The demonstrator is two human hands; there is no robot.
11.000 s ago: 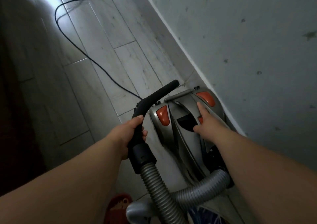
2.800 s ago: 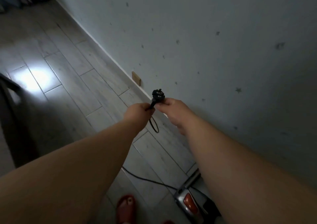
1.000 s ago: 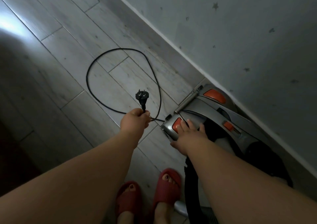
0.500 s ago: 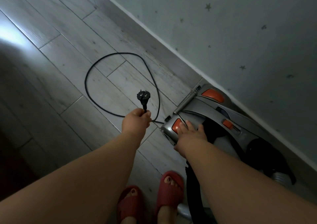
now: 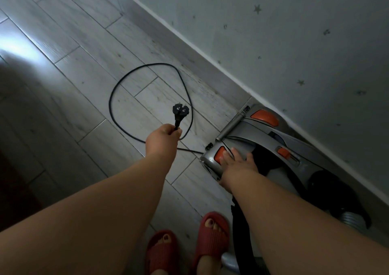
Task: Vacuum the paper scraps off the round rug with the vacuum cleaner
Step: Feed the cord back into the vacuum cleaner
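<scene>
While red slippers stand nearest, the right hand lies flat, fingers pressing an orange button on the vacuum cleaner beside the wall; the left hand pinches the cord below its plug, the cord looping beyond.

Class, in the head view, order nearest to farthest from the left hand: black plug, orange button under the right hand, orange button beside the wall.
1. Black plug, pinched by the left hand.
2. Orange corner button, under the right hand.
3. Orange wall-side button, farthest right.
</scene>
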